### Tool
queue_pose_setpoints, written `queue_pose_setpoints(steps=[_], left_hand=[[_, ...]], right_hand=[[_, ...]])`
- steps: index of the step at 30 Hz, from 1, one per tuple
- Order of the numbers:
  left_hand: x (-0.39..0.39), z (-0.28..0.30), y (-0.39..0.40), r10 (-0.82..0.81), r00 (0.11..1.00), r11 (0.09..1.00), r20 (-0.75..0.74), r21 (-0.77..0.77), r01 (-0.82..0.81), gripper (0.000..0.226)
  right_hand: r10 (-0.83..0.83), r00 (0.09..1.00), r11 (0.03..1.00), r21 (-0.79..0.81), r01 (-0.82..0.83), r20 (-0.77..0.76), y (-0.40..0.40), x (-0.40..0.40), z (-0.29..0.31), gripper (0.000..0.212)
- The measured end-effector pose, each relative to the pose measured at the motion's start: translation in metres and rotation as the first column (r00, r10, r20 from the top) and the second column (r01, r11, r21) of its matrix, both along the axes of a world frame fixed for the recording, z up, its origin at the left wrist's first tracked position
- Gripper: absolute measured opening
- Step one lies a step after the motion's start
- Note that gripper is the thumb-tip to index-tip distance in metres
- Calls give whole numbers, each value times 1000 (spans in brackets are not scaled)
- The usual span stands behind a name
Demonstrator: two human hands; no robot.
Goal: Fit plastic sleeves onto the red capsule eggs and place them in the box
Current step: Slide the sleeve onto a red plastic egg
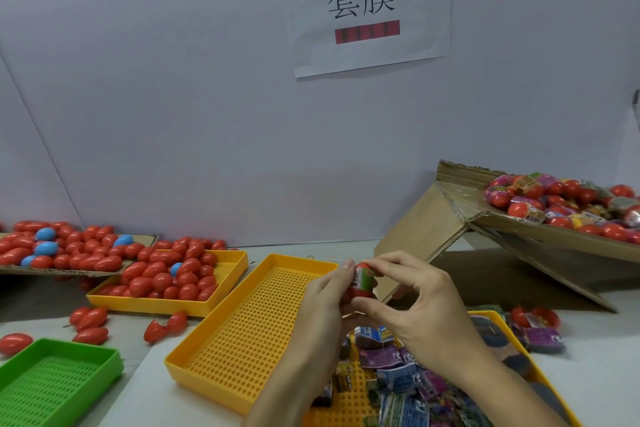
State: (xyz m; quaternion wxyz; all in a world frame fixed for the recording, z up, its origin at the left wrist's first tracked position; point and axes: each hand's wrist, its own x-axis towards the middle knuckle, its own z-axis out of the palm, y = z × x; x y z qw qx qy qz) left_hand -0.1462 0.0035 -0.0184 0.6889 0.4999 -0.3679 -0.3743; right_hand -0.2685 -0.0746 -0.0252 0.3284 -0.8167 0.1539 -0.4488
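A red capsule egg (360, 282) is held upright between both hands, just above the near right corner of the empty yellow perforated tray (242, 333). The left hand (322, 305) grips its lower half from the left, thumb up along its side. The right hand (412, 295) pinches its top and bottom between forefinger and thumb, the other fingers curled loosely. A printed plastic sleeve (361, 279) wraps the egg's middle.

Right of that tray, under the wrists, a second yellow tray (498, 322) holds loose sleeves. Left of it, a third yellow tray (180, 305) holds bare red eggs and a blue one; a green tray (52, 378) sits nearer. Behind and to the right, a tilted cardboard box (485, 229) holds sleeved eggs. A white wall behind the pale table (145, 388) carries a paper sign (370, 7).
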Motion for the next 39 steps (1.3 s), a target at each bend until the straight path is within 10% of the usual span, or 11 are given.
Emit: queue_pose_setpoints(steps=[18,33,39], left_hand=[[-12,12,7,-145,864,989,-482,-44,141,28],[-6,6,5,172,984,982,48,65,-175,36],[-4,10,6,75,982,992,-171,110,-56,33]], right_hand=[[43,992,983,173,-62,116,10,10,-3,41],[-113,994,993,20,113,-8,8,3,1,43],[-131,991,991,-36,132,32,10,4,4,41]])
